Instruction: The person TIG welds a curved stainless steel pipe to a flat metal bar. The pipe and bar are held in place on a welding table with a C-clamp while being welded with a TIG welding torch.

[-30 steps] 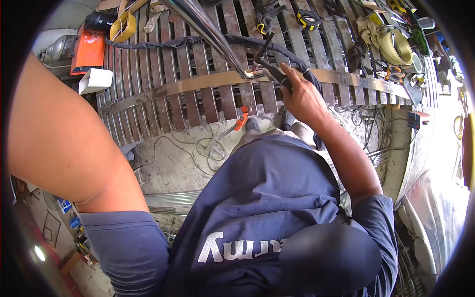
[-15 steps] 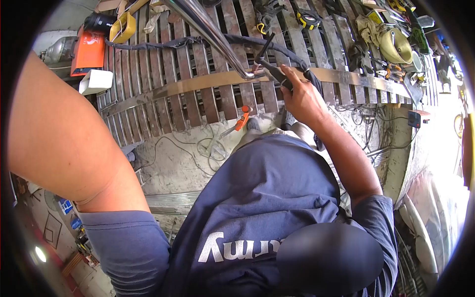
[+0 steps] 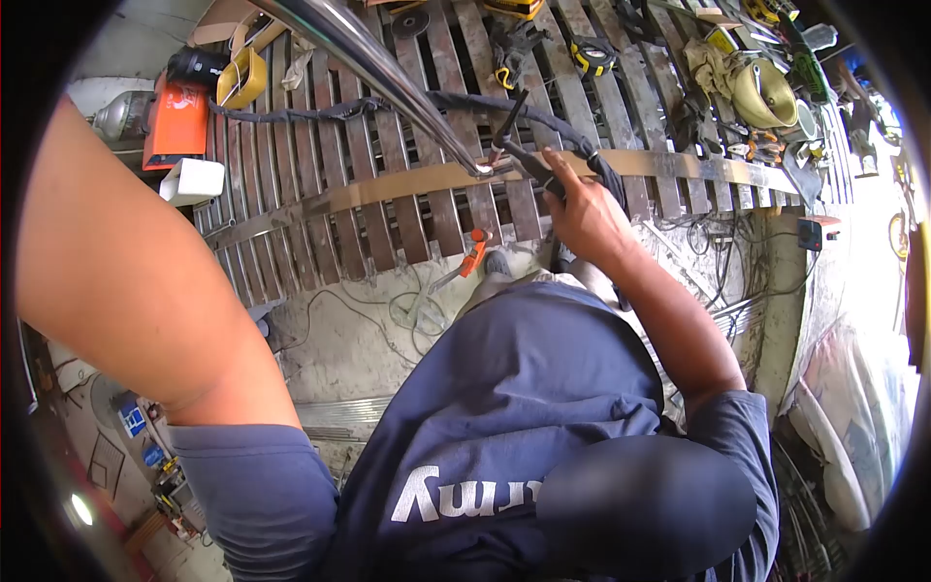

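Observation:
My right hand (image 3: 587, 211) is closed around the handle of a black welding torch (image 3: 529, 163). The torch's tip is beside the lower end of a shiny metal tube (image 3: 388, 82), which slants up to the top left. A dark cable (image 3: 572, 131) runs from the torch hand across the slatted bench (image 3: 383, 233). A flat metal strip (image 3: 417, 181) lies along the bench under the tube's end. My left arm reaches up at the left edge, and its hand is outside the view.
An orange machine (image 3: 177, 121) and a yellow container (image 3: 242, 78) stand at the left. Further right are a tape measure (image 3: 593, 55), a bowl (image 3: 763, 94) and pliers (image 3: 761, 147). An orange-handled tool (image 3: 473, 254) hangs at the front edge.
The view has shifted slightly, so the bench sits a little lower. The tube's upper part appears further left, and the torch stays beside its lower end in my right hand.

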`<state>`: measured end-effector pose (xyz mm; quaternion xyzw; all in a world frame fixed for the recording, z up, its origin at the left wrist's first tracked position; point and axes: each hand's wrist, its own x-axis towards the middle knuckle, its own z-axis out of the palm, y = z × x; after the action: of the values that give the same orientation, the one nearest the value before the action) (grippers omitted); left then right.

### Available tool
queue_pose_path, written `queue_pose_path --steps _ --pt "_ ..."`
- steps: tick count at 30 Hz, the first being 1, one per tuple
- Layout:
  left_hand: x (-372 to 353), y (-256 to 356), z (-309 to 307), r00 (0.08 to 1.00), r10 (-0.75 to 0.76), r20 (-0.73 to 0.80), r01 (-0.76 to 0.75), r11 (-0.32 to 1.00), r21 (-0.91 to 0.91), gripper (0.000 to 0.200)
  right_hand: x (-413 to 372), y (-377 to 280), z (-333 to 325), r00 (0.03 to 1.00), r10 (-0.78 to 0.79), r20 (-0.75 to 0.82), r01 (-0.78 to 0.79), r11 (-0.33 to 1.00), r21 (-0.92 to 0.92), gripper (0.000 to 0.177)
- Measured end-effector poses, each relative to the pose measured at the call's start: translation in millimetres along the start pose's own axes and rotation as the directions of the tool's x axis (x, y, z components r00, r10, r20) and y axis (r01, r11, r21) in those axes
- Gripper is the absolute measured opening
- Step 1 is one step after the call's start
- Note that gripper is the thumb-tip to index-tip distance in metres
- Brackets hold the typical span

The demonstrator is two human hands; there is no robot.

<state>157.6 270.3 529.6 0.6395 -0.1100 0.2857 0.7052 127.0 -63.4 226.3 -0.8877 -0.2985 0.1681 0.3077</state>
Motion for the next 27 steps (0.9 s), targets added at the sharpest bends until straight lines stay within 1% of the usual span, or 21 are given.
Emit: queue_pose_path --steps 1,3,7,8,11,12,15,18,24,27 --pt "4.5 1.2 1.4 1.000 0.016 0.006 -0.016 1.000 -0.003 0.056 -0.4 1.3 1.6 1.000 0.003 -0.002 -0.003 1.000 0.017 0.071" --pt "21.6 7.5 5.8 0.997 0.074 0.028 -0.073 0.997 -0.011 0.056 -1.5 -3.9 -3.2 0.999 0.022 0.023 -0.022 1.000 -0.011 0.071" --pt "51.6 23.8 16.4 0.982 0.174 0.068 -0.172 0.985 -0.030 0.056 -3.5 -11.1 -9.0 0.994 0.085 0.074 -0.083 0.996 -0.032 0.068" --pt "53.3 25.2 17.9 0.981 0.178 0.073 -0.176 0.984 -0.032 0.056 -4.9 -9.0 -6.1 0.997 0.055 0.048 -0.054 0.998 -0.029 0.068" --pt "55.4 25.8 20.6 0.980 0.179 0.085 -0.176 0.984 -0.035 0.055 -2.7 -0.6 0.9 0.996 0.041 0.081 -0.039 0.999 -0.031 0.067" --pt "55.4 25.3 21.4 0.980 0.178 0.087 -0.175 0.984 -0.037 0.055 -2.8 -2.9 -2.2 0.994 0.047 0.098 -0.045 0.999 -0.026 0.067" --pt "55.6 23.6 23.4 0.980 0.173 0.094 -0.169 0.985 -0.045 0.055 -6.4 -9.9 -6.5 0.995 0.070 0.071 -0.069 0.997 -0.017 0.068" --pt "55.1 23.0 24.1 0.980 0.170 0.099 -0.166 0.985 -0.049 0.055 -9.0 -3.4 1.1 0.999 -0.021 -0.030 0.021 1.000 0.002 0.068" --pt "52.1 19.3 22.9 0.982 0.154 0.105 -0.150 0.987 -0.053 0.054 -9.2 -13.6 -9.5 0.998 0.043 0.035 -0.043 0.999 -0.001 0.069" --pt "51.0 17.5 22.4 0.983 0.148 0.107 -0.142 0.988 -0.057 0.054 -9.7 -12.8 -8.4 0.999 0.040 0.037 -0.039 0.999 -0.002 0.068"
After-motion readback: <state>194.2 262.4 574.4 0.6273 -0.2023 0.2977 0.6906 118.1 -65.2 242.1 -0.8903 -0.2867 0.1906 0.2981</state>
